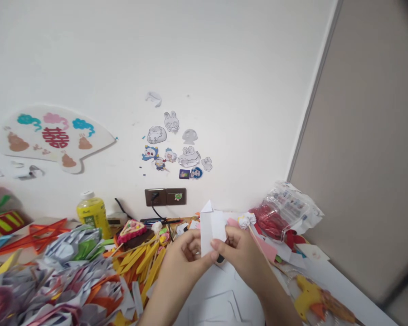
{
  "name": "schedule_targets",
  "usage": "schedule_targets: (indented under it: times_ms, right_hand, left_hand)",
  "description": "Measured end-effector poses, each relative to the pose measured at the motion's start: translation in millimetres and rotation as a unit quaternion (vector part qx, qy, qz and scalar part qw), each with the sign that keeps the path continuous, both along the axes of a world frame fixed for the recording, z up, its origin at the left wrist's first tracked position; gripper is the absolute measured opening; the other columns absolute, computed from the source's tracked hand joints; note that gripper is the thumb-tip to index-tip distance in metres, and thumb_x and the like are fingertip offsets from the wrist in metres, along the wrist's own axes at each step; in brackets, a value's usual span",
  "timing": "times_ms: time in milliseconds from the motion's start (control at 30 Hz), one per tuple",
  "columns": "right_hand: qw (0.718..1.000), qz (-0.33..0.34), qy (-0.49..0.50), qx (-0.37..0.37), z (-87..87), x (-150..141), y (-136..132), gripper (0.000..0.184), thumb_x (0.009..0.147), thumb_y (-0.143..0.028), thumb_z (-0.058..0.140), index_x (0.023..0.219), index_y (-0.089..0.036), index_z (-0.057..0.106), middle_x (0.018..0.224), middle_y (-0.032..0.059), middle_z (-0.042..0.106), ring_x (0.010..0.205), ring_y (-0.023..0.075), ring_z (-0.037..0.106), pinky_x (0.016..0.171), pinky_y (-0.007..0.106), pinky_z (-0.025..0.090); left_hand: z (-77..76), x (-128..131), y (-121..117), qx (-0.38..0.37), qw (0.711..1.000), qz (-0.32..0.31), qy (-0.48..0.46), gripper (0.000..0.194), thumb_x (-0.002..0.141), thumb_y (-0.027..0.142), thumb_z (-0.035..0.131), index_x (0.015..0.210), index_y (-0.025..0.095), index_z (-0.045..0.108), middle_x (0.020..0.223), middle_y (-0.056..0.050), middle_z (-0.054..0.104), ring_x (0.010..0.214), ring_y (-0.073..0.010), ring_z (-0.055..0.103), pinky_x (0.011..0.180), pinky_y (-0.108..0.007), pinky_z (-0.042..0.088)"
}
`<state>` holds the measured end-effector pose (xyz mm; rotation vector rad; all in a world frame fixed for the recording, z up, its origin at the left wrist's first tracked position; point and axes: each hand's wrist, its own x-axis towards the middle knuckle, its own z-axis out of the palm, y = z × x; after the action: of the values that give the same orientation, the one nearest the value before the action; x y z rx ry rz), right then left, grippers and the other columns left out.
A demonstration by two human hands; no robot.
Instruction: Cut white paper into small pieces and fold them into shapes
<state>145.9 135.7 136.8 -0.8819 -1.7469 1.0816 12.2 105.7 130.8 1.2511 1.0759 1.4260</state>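
A folded piece of white paper (207, 228) stands upright between my two hands, with a small pointed fold at its top left corner. My left hand (187, 260) is closed on its lower left edge, thumb near the bottom. The thumb of my right hand (241, 256) presses on the paper's front while the other fingers sit behind its right side. Something dark shows just under the right thumb; I cannot tell what it is. Below the hands lie white sheets (221, 305) on the table.
Folded paper pieces (68, 280) heap up at the left, beside yellow paper strips (146, 262). Behind them stands a yellow bottle (93, 213). A plastic bag (289, 208) lies at the back right, and a yellow-orange glue gun-like object (313, 296) at the front right. Wall sockets (165, 196) hold a plug.
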Motion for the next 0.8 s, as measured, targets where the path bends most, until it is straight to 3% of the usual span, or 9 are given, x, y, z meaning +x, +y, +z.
schedule_targets:
  times_ms: [233, 433, 533, 667, 733, 800]
  right_hand:
    - [0.999, -0.027, -0.030, -0.010, -1.7, -0.1, -0.6, 0.034, 0.077, -0.042, 0.049, 0.055, -0.019, 0.036, 0.051, -0.0059, 0.033, 0.047, 0.0086, 0.030, 0.044, 0.021, 0.026]
    - [0.998, -0.062, 0.014, 0.012, -9.5, -0.3, 5.7, 0.047, 0.084, -0.055, 0.032, 0.056, -0.019, 0.042, 0.047, -0.0050, 0.034, 0.046, 0.0109, 0.034, 0.045, 0.022, 0.028]
    - [0.987, -0.150, 0.029, 0.050, -7.3, 4.3, 7.3, 0.041, 0.086, -0.050, 0.034, 0.065, -0.018, 0.049, 0.050, -0.0050, 0.035, 0.049, 0.0124, 0.037, 0.047, 0.023, 0.030]
    - [0.956, -0.265, 0.031, 0.123, 0.6, 12.4, 3.3, 0.026, 0.085, -0.040, 0.039, 0.074, -0.020, 0.051, 0.064, -0.0005, 0.049, 0.062, 0.0164, 0.047, 0.056, 0.025, 0.036]
    - [0.944, -0.278, 0.001, 0.179, 3.1, 14.7, 1.0, 0.020, 0.084, -0.036, 0.044, 0.076, -0.020, 0.053, 0.074, 0.0020, 0.055, 0.073, 0.0189, 0.050, 0.064, 0.028, 0.038]
    - [0.936, -0.243, -0.042, 0.250, 4.4, 14.6, -0.7, 0.012, 0.081, -0.031, 0.051, 0.076, -0.021, 0.056, 0.080, 0.0033, 0.059, 0.081, 0.0208, 0.050, 0.074, 0.031, 0.037]
  left_hand:
    - [-0.1, -0.7, 0.1, 0.002, 1.000, -0.013, -0.007, 0.031, 0.056, 0.025, 0.074, 0.084, 0.016, 0.064, 0.075, -0.004, 0.069, 0.067, -0.0174, 0.061, 0.058, -0.025, 0.049]
    - [1.7, -2.4, 0.3, -0.002, 1.000, 0.013, 0.000, 0.026, 0.057, 0.023, 0.070, 0.082, 0.016, 0.065, 0.071, -0.004, 0.069, 0.064, -0.0170, 0.060, 0.055, -0.024, 0.046]
    - [-1.0, -6.4, 3.5, 0.018, 0.996, 0.057, 0.066, 0.017, 0.061, 0.025, 0.066, 0.076, 0.016, 0.067, 0.072, -0.004, 0.068, 0.062, -0.0165, 0.058, 0.051, -0.023, 0.043]
    - [-3.7, -12.5, 5.5, 0.040, 0.980, 0.100, 0.170, 0.014, 0.065, 0.028, 0.061, 0.069, 0.018, 0.068, 0.073, -0.005, 0.067, 0.059, -0.0170, 0.056, 0.049, -0.023, 0.041]
    - [-4.0, -13.8, 5.0, 0.049, 0.970, 0.116, 0.207, 0.013, 0.066, 0.027, 0.059, 0.070, 0.019, 0.069, 0.072, -0.004, 0.066, 0.060, -0.0176, 0.056, 0.050, -0.024, 0.041]
    - [-4.6, -13.8, 4.8, 0.058, 0.965, 0.121, 0.227, 0.013, 0.066, 0.026, 0.058, 0.071, 0.019, 0.068, 0.071, -0.004, 0.064, 0.063, -0.0188, 0.057, 0.053, -0.025, 0.042]
